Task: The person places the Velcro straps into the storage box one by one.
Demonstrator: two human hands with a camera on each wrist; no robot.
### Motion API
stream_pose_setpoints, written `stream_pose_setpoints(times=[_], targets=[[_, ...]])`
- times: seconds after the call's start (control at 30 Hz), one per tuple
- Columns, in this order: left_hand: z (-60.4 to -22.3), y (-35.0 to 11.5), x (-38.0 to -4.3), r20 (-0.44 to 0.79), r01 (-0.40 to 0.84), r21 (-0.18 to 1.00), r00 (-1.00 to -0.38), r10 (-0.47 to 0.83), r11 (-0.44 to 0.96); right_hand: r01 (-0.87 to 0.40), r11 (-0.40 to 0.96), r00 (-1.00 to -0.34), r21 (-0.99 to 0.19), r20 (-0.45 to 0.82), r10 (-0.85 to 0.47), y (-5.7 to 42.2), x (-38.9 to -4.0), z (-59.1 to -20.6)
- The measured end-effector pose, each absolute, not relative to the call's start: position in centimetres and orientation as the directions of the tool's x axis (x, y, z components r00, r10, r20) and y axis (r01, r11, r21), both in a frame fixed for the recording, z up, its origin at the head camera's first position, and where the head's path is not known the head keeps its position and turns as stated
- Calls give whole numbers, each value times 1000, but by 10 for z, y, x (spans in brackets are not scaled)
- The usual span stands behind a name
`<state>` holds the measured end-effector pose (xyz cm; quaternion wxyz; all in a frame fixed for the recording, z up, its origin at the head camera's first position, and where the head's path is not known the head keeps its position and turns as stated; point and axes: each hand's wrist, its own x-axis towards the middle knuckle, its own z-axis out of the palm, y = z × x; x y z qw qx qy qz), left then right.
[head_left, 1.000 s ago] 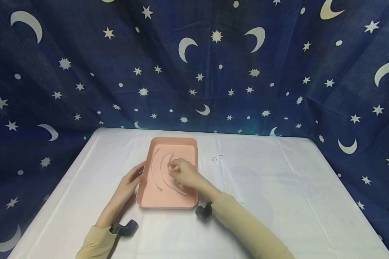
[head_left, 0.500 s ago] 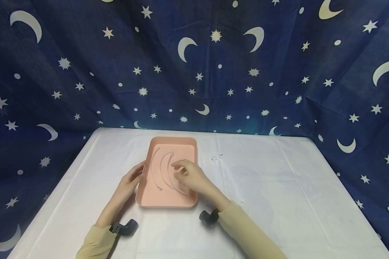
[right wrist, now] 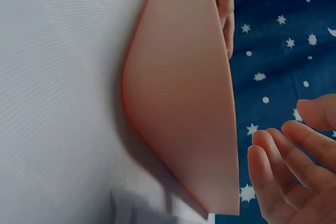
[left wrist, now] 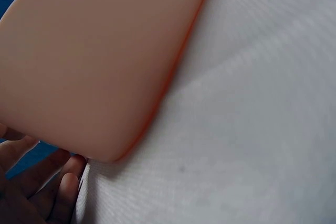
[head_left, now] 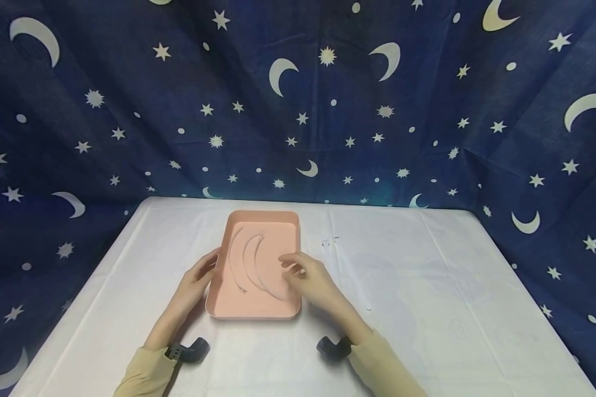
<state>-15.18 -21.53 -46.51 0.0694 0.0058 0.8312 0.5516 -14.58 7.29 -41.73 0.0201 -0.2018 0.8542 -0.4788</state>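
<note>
A pink rectangular tray point(head_left: 233, 306) stands on the white-covered table. Several thin, curved, whitish strips that look like cable ties point(head_left: 234, 267) lie on its floor. My left hand point(head_left: 191, 284) rests along the tray's left side; in the left wrist view its fingers point(left wrist: 65, 195) touch the wall. Over the tray's right rim, my right hand point(head_left: 315, 281) hovers with loosely bent fingers. Nothing shows between those fingers point(right wrist: 262, 166) in the right wrist view, where they are beside the tray wall point(right wrist: 181, 93).
To the tray's right, more cable ties point(head_left: 352, 275) lie fairly straight on the white tablecloth point(head_left: 457, 309). A dark blue curtain point(head_left: 347, 160) with moons and stars hangs behind the table. Dark wrist cameras point(head_left: 191, 351) sit at both wrists.
My right hand has moved right and toward me, from the middle of the tray to its right rim. The left hand stays at the tray's left side.
</note>
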Motion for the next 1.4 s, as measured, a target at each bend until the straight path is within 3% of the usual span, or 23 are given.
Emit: stream_pose_setpoints(times=[0.37,1.4], targets=[[-469,-217,-151,-98,-57,912,-992,82,407,-250,464,-952,-850,129,-277,91,-138,-418],[-467,-216,-152,-105,-59,911,-990,91,408,-191,514,-977,-837,111,-183,156,-154,-427]])
